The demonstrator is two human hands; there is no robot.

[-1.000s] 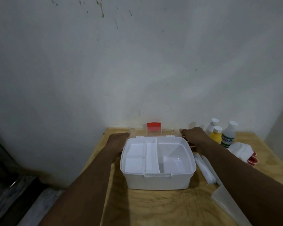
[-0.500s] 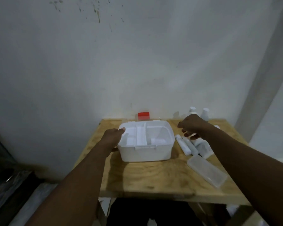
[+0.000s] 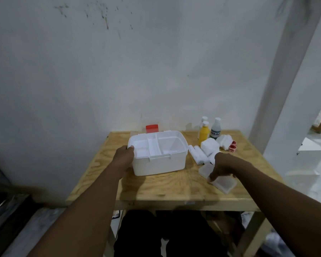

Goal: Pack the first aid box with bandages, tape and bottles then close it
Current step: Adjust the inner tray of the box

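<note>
Plywood table (image 3: pixel 165 188) w/ open white box (image 3: pixel 159 164), bottles (image 3: pixel 204 131), bandage rolls (image 3: pixel 197 155), tape (image 3: pixel 232 146), clear tray (image 3: pixel 223 183)

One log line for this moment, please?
left hand holds open white plastic first aid box | right hand grips flat clear plastic tray | box empty | bottles, white bandage rolls on wooden table

lettering on the bottle (image 3: pixel 215 129) label is too blurred to read.

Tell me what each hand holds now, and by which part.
Left hand grips the white plastic first aid box by its left end, thumb on the rim. Right hand pinches the clear flat plastic tray across its middle.
</note>
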